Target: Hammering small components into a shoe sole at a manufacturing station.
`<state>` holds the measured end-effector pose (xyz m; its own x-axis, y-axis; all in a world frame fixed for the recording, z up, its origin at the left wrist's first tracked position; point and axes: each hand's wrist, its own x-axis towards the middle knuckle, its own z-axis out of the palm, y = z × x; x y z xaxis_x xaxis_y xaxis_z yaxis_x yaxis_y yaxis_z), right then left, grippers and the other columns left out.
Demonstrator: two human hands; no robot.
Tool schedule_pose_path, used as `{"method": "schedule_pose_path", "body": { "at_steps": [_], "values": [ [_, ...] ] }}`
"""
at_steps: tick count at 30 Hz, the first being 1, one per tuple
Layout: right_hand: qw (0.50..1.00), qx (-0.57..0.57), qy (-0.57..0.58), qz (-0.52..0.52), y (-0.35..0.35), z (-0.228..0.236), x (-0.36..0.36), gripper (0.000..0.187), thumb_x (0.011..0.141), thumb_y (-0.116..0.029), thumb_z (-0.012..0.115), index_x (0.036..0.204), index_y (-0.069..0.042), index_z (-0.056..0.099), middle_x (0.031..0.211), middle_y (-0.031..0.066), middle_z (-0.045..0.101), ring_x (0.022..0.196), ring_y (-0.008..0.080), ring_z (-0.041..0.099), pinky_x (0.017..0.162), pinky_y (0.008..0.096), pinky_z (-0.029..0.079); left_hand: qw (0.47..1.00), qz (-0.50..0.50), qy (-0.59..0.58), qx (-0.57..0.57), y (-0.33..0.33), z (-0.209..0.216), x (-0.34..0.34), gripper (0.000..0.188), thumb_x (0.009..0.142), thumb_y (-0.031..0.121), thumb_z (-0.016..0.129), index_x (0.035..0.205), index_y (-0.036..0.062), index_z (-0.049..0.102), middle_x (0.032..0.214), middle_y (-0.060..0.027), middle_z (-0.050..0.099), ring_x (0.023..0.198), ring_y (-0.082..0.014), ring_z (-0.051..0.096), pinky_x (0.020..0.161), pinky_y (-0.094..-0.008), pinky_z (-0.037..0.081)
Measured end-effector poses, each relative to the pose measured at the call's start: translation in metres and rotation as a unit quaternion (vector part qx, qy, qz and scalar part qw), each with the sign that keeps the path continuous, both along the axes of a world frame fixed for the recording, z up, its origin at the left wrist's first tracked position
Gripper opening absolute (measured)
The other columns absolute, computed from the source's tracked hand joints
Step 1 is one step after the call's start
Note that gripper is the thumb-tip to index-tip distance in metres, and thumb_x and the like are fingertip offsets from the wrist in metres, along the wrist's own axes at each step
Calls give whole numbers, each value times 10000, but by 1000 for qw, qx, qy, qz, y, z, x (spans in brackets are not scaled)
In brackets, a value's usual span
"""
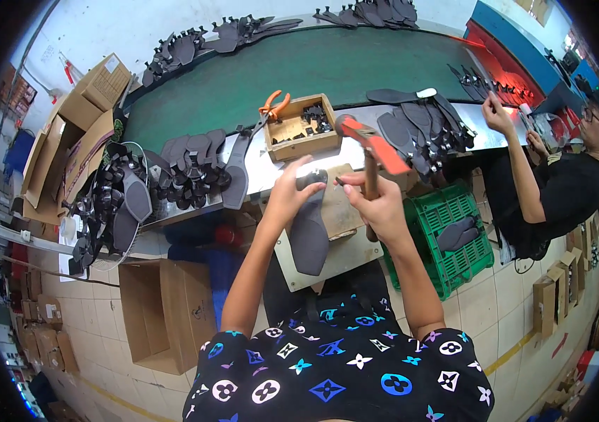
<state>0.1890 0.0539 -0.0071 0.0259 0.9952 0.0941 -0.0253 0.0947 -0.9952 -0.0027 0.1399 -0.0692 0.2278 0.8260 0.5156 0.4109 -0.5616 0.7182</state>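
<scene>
A dark grey shoe sole [308, 235] lies over a board on a small work stand [287, 264] in front of me. My left hand [291, 191] grips its far end, where a black heel shows between thumb and fingers. My right hand [378, 205] is closed round the wooden handle of a hammer [392, 156], whose red head is raised above the hand. Between that hand's thumb and forefinger sits a small dark piece [339, 181], close to the heel but apart from it. Beyond both hands stands a wooden box [304, 148] of small black parts.
Orange-handled pliers [275, 105] rest at the box's left corner. Piles of soles [190, 158] flank the work area along the green conveyor belt [243, 74]. A green crate [447, 239] stands right, a cardboard box [166, 309] lower left. Another person [552, 176] works at far right.
</scene>
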Motion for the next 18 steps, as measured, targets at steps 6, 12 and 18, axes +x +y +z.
{"method": "schedule_pose_path", "body": {
  "at_steps": [6,12,18],
  "values": [
    [983,88,-157,21,44,-35,-2,267,867,-146,691,1065,33,681,870,160,701,770,185,654,739,333,508,994,-35,-26,-102,-3,-9,1,256,778,169,763,994,38,726,943,-110,737,852,-269,694,830,-353,465],
    [953,117,-265,83,45,-36,-5,234,853,-127,686,1028,26,658,886,184,668,842,328,654,746,372,506,993,3,-8,-117,-27,-18,-7,234,772,213,770,964,84,739,1005,-77,733,968,-241,671,964,-406,358],
    [915,231,-317,98,45,-34,-5,238,809,-91,722,1012,12,652,975,126,658,864,327,648,773,369,508,993,3,13,-119,-25,-13,-7,316,744,245,803,1012,96,728,1038,-82,725,1015,-245,653,956,-410,351]
  ]
}}
